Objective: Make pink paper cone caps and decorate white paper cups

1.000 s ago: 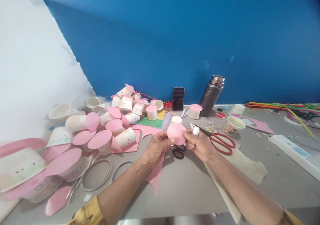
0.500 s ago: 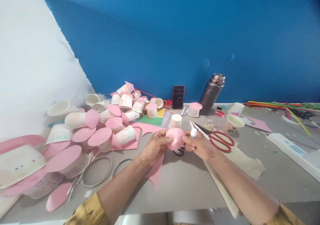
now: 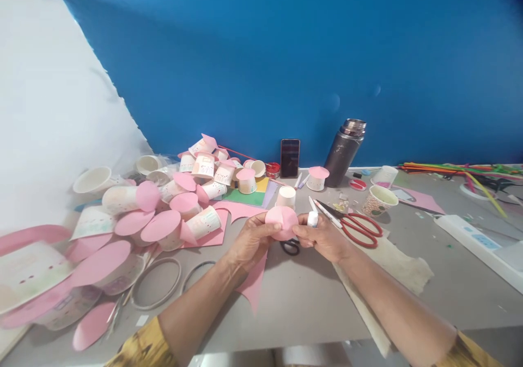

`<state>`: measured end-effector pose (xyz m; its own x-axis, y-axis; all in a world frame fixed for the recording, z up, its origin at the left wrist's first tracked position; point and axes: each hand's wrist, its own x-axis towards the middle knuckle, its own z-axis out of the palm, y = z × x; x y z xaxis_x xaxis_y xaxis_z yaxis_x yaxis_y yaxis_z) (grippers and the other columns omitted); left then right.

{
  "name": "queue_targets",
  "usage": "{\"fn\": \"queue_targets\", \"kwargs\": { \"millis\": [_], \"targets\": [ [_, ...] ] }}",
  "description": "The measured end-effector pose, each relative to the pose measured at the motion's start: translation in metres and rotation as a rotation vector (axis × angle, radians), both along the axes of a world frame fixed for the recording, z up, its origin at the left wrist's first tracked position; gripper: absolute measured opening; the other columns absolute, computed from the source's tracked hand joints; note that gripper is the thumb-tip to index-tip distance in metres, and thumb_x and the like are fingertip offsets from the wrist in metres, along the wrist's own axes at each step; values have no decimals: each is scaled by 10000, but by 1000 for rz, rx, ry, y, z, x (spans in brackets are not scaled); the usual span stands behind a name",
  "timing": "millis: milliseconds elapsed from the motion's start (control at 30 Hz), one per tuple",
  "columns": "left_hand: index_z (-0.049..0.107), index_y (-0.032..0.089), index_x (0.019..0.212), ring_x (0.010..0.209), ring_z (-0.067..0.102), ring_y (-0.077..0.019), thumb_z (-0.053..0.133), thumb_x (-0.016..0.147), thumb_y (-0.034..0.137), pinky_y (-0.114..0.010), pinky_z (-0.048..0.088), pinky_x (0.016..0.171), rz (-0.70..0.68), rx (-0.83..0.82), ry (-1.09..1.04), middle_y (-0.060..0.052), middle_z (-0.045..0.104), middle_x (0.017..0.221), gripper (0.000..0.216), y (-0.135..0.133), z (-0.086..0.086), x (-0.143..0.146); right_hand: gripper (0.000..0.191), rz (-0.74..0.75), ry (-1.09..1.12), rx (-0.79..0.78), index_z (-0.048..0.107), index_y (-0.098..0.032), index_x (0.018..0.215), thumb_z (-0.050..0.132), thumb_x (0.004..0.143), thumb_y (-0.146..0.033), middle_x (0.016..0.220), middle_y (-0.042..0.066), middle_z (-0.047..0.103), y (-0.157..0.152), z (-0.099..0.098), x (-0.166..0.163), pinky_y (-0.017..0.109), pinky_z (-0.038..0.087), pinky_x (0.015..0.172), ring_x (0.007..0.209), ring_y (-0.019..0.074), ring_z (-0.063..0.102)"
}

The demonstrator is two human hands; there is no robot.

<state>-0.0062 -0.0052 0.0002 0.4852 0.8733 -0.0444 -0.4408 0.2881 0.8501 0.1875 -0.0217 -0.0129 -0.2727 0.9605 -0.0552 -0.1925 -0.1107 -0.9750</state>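
Between my two hands is a small pink paper disc (image 3: 283, 219) with a crease or seam running from its middle. My left hand (image 3: 253, 240) pinches its left side, thumb on top. At the right edge, my right hand (image 3: 324, 239) closes thumb and finger on the disc. A white cap or tube end (image 3: 312, 219) pokes up from among the right fingers; the rest of it is hidden. Just behind the disc stands a white paper cup (image 3: 286, 196), upside down. Under the hands, dark scissor handles (image 3: 290, 246) show beside a pink paper offcut (image 3: 254, 281).
Many paper cups with pink discs (image 3: 161, 225) crowd the left side. Red-handled scissors (image 3: 362, 230), pens and a cloth (image 3: 404, 263) lie to the right. A dark flask (image 3: 345, 154) and a phone (image 3: 290, 158) stand against the blue wall. A white power strip (image 3: 478, 247) is far right.
The pink disc has shifted slightly left and up and turned a little, so its crease shows differently. Both hands keep their hold. The view has moved slightly.
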Motion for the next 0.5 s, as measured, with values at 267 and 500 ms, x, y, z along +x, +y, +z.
{"fn": "queue_targets", "kwargs": {
  "millis": [267,500],
  "targets": [
    [801,131,841,793,672,-199,839,627,223,-316,498,808,20,-2,31,-85,767,837,236,-1,3,0,459,-446,-684,320,648,-194,798,543,906,-628,729,45,583,17,-9,22,344,434,702,732,213,563],
    [795,134,848,779,669,-170,872,624,233,-274,495,770,13,-38,67,-82,771,863,257,-2,1,1,301,-539,-1024,340,718,-176,922,590,880,-444,907,86,666,36,-21,44,325,435,750,826,235,620]
  ]
}}
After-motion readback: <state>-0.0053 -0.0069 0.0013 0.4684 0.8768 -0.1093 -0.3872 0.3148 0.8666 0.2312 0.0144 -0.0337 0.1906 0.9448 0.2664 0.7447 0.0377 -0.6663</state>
